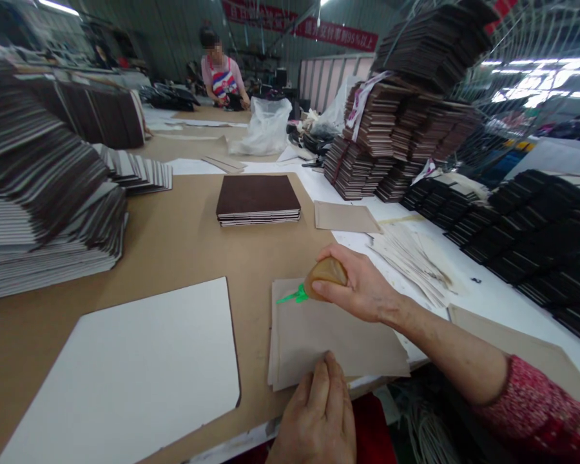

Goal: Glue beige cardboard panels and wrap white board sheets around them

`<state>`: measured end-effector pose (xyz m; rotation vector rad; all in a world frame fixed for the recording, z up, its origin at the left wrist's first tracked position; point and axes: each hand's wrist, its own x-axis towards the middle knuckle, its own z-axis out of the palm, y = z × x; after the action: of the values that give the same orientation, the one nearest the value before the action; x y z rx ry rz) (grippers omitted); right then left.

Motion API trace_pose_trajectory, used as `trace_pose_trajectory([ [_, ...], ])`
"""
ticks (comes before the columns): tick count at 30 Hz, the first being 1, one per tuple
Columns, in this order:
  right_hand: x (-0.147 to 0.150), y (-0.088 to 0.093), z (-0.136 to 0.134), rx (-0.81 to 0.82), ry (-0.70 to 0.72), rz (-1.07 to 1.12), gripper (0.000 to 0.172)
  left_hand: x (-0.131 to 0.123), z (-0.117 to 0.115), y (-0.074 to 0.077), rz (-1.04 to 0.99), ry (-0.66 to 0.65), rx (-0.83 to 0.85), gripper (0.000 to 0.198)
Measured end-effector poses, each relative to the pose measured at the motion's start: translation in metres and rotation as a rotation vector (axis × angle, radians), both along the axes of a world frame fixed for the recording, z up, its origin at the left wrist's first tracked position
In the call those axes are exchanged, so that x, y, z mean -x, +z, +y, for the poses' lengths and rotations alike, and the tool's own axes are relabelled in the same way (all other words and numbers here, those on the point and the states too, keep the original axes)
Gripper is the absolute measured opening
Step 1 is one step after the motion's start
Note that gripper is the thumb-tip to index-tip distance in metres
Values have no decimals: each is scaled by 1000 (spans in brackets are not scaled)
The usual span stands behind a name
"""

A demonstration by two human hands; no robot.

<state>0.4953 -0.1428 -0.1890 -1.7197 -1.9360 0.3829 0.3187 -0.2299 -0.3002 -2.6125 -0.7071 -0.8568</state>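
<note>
My right hand (360, 283) is wrapped round a brownish squeeze bottle (327, 278) with a green nozzle. The nozzle's tip points left, at the upper left corner of a beige sheet (338, 341); whether it touches the sheet I cannot tell. This sheet lies on top of others, their edges showing at the left. My left hand (319, 412) rests with its fingers stretched out on the sheet's near edge, holding nothing. To the left lies a large white board (140, 367) with a dark edge.
A short pile of dark brown panels (258, 196) sits farther back. Tall panel stacks stand at the left (38, 187) and right (367, 129), with black bundles (536, 238) at the far right. Thin pale strips (410, 258) lie beyond my right hand. Across the table a person (222, 74) works.
</note>
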Motion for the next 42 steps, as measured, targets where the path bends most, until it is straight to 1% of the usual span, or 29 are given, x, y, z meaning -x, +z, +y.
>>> trace_pose_trajectory([
  [3,0,-2,7,-22,-22,5,30,-1,0,-3,-17,0,-9,32],
  [7,1,-4,15,-60,-23,7,28,0,0,-8,-5,19,28,32],
  [13,1,-6,19,-80,-40,-20,30,-1,-1,-11,-8,32,6,30],
  [17,-1,-3,18,-71,-39,-25,29,0,1,-10,-13,17,-16,30],
  [21,-7,5,16,-43,-49,-53,28,1,2,-10,14,6,-13,29],
  [28,-22,16,10,3,-94,-85,28,2,2,-9,14,-3,-18,27],
  [32,-31,19,3,29,-124,-74,26,3,4,-7,37,-10,-21,28],
  [42,-62,24,-18,58,-233,-103,23,7,10,-4,69,-74,-42,27],
])
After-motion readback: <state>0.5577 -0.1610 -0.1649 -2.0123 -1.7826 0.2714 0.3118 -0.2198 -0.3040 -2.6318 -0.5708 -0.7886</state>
